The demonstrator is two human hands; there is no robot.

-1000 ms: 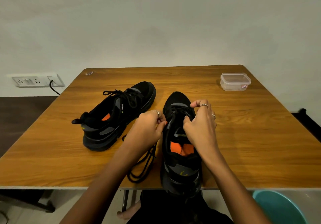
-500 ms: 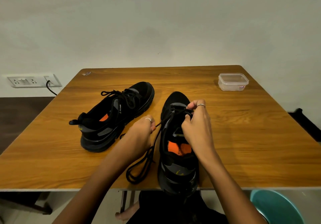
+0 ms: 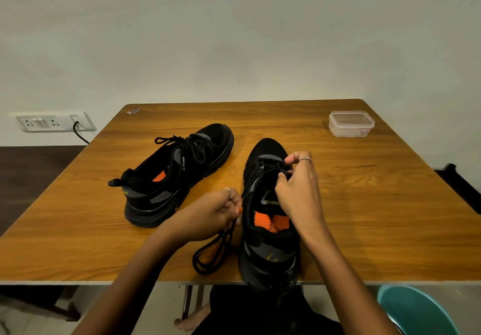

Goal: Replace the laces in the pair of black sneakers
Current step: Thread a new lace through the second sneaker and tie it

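The black lace (image 3: pixel 212 250) of the near black mesh sneaker (image 3: pixel 268 220) has been drawn out sideways, pinched in the left hand (image 3: pixel 210 215), slack looped below those fingers. The right hand (image 3: pixel 299 189) stays pinched on the crossing lace at the eyelets, so unlacing looks underway; the second laced black sneaker (image 3: pixel 179 170) sits untouched beyond.

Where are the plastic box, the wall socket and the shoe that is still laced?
plastic box (image 3: pixel 350 124): head view, on its clear front wall.
wall socket (image 3: pixel 39 123): head view, on the white faceplate.
laced shoe (image 3: pixel 216 137): head view, on its black toe.
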